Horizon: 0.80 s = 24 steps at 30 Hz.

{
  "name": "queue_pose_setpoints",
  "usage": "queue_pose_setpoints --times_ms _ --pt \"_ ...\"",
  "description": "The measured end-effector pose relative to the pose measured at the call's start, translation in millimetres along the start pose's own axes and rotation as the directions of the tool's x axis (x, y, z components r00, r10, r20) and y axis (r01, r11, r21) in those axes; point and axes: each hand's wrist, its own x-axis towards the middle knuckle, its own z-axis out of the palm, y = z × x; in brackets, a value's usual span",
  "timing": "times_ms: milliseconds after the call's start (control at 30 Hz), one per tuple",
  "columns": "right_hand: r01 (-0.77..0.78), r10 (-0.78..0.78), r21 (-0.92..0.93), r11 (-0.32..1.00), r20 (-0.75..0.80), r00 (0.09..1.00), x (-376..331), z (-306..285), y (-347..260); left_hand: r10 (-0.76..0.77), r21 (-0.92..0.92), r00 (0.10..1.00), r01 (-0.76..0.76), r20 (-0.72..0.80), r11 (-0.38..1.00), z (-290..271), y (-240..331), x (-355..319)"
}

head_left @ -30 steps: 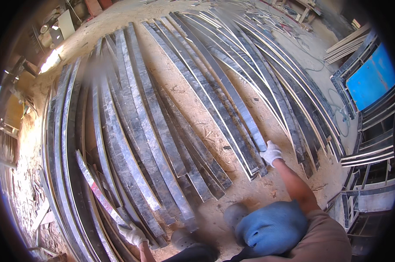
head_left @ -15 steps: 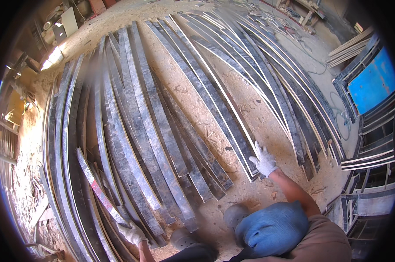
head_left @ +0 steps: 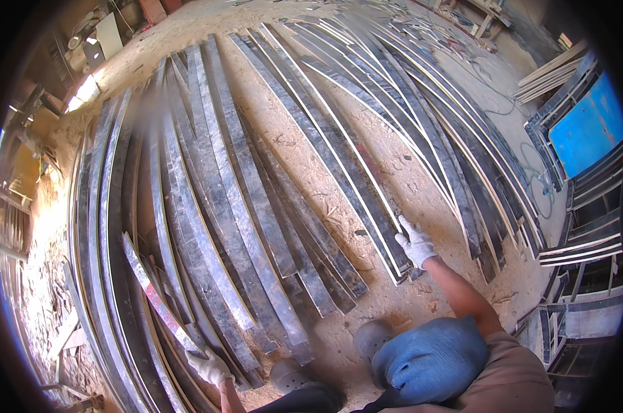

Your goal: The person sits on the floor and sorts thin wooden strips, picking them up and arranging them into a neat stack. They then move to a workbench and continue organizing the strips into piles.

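The right hand (head_left: 416, 242), in a white glove, rests on the near end of a long dark strip (head_left: 339, 162) with a pale edge. Its fingers are spread a little and lie flat on the strip, not pinching it. The strip runs from this hand far away and to the left, so its long way points up the sandy floor (head_left: 304, 148). It lies in a fan of other dark strips on the right side.

The left hand (head_left: 209, 366), also in a white glove, is low and near, well apart from the right hand. It seems to close around the near end of a reddish strip (head_left: 153, 292), but the view there is small and bent, so I cannot tell for sure. That strip runs far and left too. The right hand is nearer the pale-edged strip
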Motion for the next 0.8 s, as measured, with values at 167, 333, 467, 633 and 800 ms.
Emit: queue_pose_setpoints --times_ms 167,333,467,633,800 --pt "0.003 -0.002 0.014 1.0 -0.072 0.997 -1.7 7.4 4.1 -0.023 -0.037 0.999 0.024 0.037 0.999 -4.2 11.4 -2.2" --pt "-0.035 0.036 0.013 0.999 -0.074 0.997 -2.7 8.1 -0.2 0.014 -0.013 1.0 -0.014 -0.014 1.0 4.0 -2.3 0.9" --pt "-0.047 0.047 0.011 0.999 -0.07 0.996 -3.0 9.3 0.7 0.002 -0.019 1.0 -0.002 -0.006 1.0 1.4 3.0 -1.3" --pt "-0.004 -0.009 -0.073 0.997 -0.18 0.984 -5.7 21.5 4.5 -0.019 0.002 1.0 0.019 0.015 1.0 -3.7 10.8 -3.7" --pt "0.024 -0.051 -0.115 0.993 -0.237 0.97 -4.2 28.6 4.0 -0.008 -0.015 1.0 0.008 -0.004 1.0 -0.7 6.5 -2.3"
